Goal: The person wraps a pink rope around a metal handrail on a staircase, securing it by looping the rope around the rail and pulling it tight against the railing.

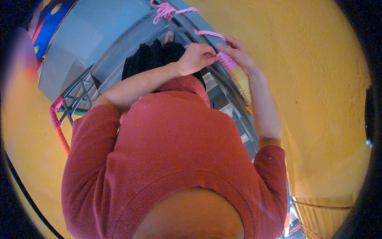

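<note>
A dark metal rail point(234, 95) slants from the upper middle down to the right. Tight turns of yellow cord point(242, 83) cover part of it, and a band of pink cord point(227, 61) is wound just above them. My right hand point(238, 51) curls over the rail at the pink band, its fingers on a loose pink strand point(211, 33). My left hand point(197, 57) is closed in a pinch at the band's left edge; its fingertips hide whatever they hold. Further up, a loose tangle of pink cord point(164, 12) hangs over the rail.
A yellow wall point(302, 79) rises close to the right of the rail. At the left stands a metal frame point(79, 93) with a bar wrapped in pink and red point(57, 115). A bare foot point(169, 37) shows below the hands, beside dark cloth point(149, 59).
</note>
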`<action>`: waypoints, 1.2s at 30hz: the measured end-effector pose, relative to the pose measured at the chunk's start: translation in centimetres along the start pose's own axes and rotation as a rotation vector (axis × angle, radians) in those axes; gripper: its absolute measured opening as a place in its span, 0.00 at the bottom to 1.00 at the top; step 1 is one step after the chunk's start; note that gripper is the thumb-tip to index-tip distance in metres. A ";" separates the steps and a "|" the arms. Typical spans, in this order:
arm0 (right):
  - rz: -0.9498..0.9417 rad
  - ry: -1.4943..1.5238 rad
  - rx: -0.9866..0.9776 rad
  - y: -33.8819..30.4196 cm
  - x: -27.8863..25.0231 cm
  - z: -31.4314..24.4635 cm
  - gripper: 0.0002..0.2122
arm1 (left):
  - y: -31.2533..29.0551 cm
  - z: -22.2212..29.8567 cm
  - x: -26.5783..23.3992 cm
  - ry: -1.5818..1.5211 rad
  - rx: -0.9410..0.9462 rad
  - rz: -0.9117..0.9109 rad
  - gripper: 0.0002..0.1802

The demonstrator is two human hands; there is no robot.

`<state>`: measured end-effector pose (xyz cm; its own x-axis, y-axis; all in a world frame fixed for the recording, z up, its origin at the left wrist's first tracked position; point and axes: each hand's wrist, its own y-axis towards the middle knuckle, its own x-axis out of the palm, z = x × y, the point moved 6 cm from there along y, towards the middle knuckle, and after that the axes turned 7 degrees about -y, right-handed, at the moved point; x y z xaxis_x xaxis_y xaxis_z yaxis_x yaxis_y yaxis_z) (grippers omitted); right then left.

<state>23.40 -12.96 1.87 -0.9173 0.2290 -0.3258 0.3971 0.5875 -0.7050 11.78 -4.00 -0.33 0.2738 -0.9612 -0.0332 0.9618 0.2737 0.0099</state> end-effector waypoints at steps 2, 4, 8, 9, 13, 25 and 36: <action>0.004 0.150 0.101 0.5 -0.2 0.9 0.16 | 0.0 -0.2 -0.2 -0.005 0.058 -0.022 0.07; 0.011 0.174 0.105 0.4 -0.3 0.9 0.14 | -0.2 -0.3 -0.2 -0.016 0.035 -0.031 0.07; 0.037 0.237 0.201 -0.1 -0.4 0.4 0.12 | -0.2 -0.7 0.1 -0.062 -0.007 -0.018 0.07; 0.056 0.245 0.217 -0.1 -0.7 0.7 0.11 | -0.2 -0.9 0.3 -0.056 -0.025 -0.015 0.07; 0.165 0.211 0.227 0.4 -1.8 2.5 0.09 | -0.3 -1.0 0.7 -0.063 -0.115 -0.014 0.07; 0.206 0.881 0.282 1.3 -2.6 4.4 0.11 | -0.5 -1.3 6.2 -1.409 -0.955 0.075 0.25; 0.428 0.452 0.095 -0.9 -2.6 -0.1 0.15 | 1.0 -3.9 10.1 -1.711 -0.623 0.048 0.17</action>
<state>25.43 -13.99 3.42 -0.5904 0.7462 -0.3077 0.7136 0.3046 -0.6308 15.55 -13.31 -4.56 0.3814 0.1839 0.9060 0.9237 -0.1149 -0.3655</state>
